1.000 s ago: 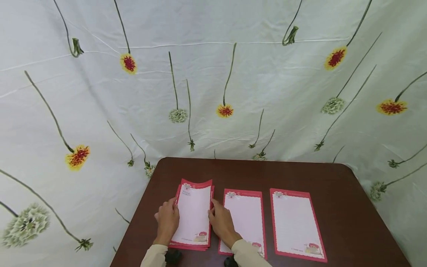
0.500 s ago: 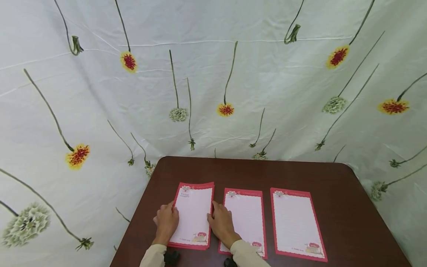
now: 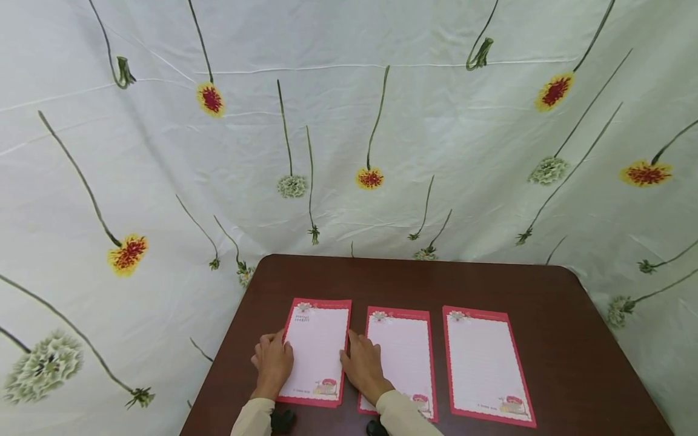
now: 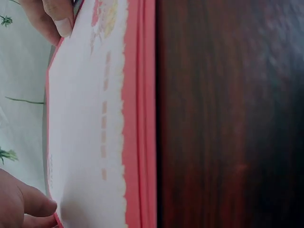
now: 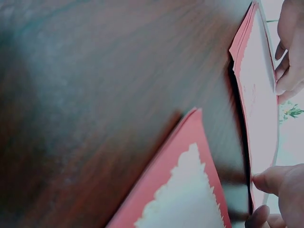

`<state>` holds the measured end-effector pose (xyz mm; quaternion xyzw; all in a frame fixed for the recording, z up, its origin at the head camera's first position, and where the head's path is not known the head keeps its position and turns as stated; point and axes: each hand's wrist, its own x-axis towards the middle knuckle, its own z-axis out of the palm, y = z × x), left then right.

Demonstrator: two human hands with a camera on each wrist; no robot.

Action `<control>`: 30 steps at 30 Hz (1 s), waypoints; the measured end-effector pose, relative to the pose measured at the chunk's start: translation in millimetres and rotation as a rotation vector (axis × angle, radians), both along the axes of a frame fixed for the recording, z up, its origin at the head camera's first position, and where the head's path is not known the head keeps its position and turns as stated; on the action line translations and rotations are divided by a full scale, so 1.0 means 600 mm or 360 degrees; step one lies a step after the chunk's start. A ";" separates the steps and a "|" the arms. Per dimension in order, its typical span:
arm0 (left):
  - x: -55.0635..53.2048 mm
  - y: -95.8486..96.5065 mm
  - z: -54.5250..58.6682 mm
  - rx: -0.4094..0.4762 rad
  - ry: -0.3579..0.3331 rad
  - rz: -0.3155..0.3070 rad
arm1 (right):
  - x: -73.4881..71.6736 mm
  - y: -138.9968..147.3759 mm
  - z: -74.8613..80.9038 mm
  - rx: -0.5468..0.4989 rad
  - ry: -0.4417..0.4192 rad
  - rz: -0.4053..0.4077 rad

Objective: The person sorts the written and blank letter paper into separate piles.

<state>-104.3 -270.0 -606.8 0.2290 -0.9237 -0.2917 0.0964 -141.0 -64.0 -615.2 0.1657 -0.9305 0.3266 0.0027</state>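
Observation:
A stack of red-bordered letter paper (image 3: 318, 351) lies on the left of the table, a flower printed in its top corner and a small picture at the bottom right. Its layered red edges show in the left wrist view. My left hand (image 3: 274, 365) holds the stack's left edge, thumb over the border. On the opposite edge my right hand (image 3: 364, 366) grips with the thumb on top and fingers curled beside it, as the right wrist view shows. That hand partly covers a second stack of letter paper (image 3: 400, 345), whose near corner appears in the right wrist view.
A third stack of letter paper (image 3: 485, 363) lies farther right. All stand on a dark brown wooden table (image 3: 567, 339) with rounded far corners. Behind it hangs a white flower-printed cloth (image 3: 338, 36). Black wrist straps (image 3: 282, 421) sit below the hands at the sleeves.
The sheets in the left stack were uneven and bowed at the top; now they lie flatter with edges lined up. Both hands have stayed nearly in place.

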 end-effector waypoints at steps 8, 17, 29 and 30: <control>0.000 -0.005 0.002 -0.0008 0.0012 0.0005 | -0.001 -0.002 0.003 0.0009 -0.0009 0.0014; -0.003 0.013 0.002 -0.0036 0.0132 0.0020 | 0.004 0.053 0.017 -0.0074 0.0028 -0.0082; -0.010 0.110 -0.001 -0.0250 0.0334 -0.0539 | -0.001 0.242 0.023 0.0167 0.0043 -0.0420; -0.009 0.121 -0.003 -0.0262 0.0338 -0.0599 | -0.001 0.254 0.024 0.0184 0.0016 -0.0435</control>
